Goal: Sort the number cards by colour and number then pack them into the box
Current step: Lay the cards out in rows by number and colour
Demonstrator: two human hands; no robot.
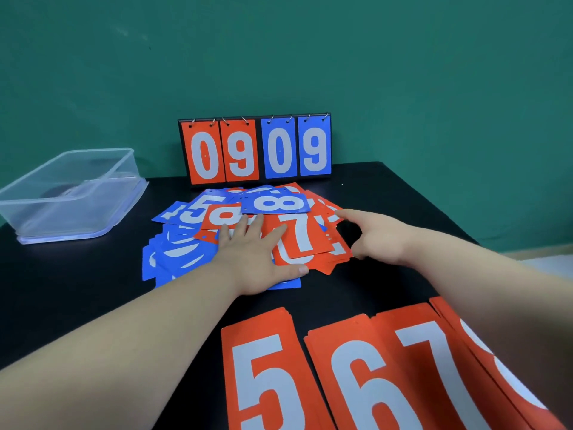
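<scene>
A loose heap of red and blue number cards (198, 212) lies in the middle of the black table. On top are a blue 8 card (276, 203) and a red 7 card (302, 237). My left hand (257, 256) presses flat on the heap, fingers spread over red and blue cards. At the red cards' right edge is my right hand (376, 237), forefinger stretched to the far corner, thumb at the near corner. Near me lie sorted red cards: a red 5 (263, 367), a red 6 (356, 377), a red 7 (428, 361) and one more under my right forearm.
A clear plastic box (68, 197) stands open at the back left of the table (62, 290). A flip scoreboard (255, 148) reading 09 in red and 09 in blue stands against the green wall behind the heap.
</scene>
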